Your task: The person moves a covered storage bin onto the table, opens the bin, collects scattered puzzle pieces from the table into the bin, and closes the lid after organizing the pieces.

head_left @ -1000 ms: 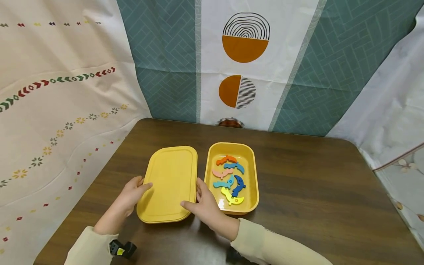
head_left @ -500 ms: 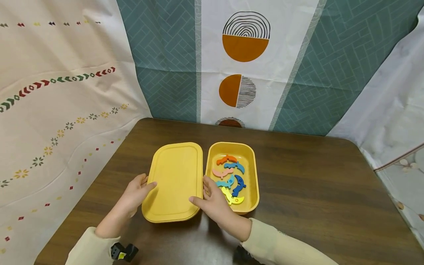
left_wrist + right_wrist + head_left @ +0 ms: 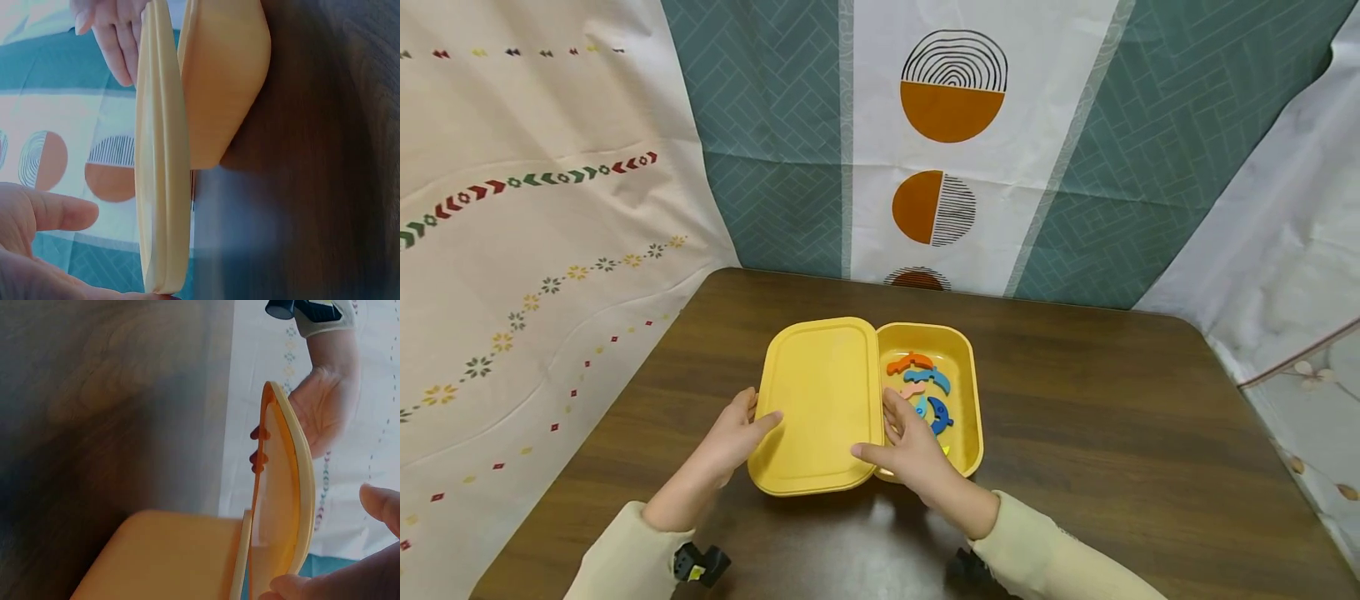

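A flat yellow lid (image 3: 816, 408) hangs over the table, held at its two long sides. My left hand (image 3: 733, 429) grips the left edge, fingers beneath it and thumb standing above the top. At the opposite edge my right hand (image 3: 917, 450) holds it with its fingertips, thumb raised off the surface. To the right stands a yellow box (image 3: 967, 400), whose left rim the lid overlaps in the head view. Inside lie several small curved pieces, among them an orange piece (image 3: 910, 362), a light-blue piece (image 3: 928, 380) and a dark-blue piece (image 3: 938, 414). My right hand covers part of the others.
The brown wooden table (image 3: 1090, 433) reaches away to the right of the box. Behind it hangs a patterned curtain (image 3: 767, 150), and an embroidered white cloth (image 3: 535, 350) borders the left side. A small black device (image 3: 700, 564) is strapped at the left sleeve.
Both hands have carried the lid to the right, from beside the box to over its left edge. The box has stayed put, and fewer of its pieces show now.
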A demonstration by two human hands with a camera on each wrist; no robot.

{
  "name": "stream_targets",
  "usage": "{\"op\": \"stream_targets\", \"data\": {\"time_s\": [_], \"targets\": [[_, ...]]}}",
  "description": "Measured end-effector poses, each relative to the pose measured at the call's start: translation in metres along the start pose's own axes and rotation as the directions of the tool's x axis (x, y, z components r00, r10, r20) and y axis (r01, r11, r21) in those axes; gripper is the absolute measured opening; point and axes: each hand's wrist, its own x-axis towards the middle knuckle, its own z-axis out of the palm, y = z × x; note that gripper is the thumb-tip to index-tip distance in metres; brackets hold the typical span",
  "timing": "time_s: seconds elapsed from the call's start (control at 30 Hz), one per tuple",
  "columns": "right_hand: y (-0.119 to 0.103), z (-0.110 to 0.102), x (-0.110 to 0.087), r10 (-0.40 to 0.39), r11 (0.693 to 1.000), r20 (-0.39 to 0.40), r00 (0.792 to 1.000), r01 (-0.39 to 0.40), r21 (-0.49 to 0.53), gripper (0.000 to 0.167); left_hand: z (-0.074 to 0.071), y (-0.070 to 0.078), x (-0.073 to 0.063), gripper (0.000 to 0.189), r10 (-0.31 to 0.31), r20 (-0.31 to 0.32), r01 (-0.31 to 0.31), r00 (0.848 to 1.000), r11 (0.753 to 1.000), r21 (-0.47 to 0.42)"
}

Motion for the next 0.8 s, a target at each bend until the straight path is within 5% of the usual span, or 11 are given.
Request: {"op": "stream_targets", "data": {"time_s": [0.8], "targets": [[0.013, -0.045, -0.007, -0.01, 0.996, -0.042, 0.999, 0.006, -0.087, 0.09, 0.039, 0.014, 0.014, 0.08, 0.058, -0.012, -0.057, 0.998, 0.997, 0.054]]}}
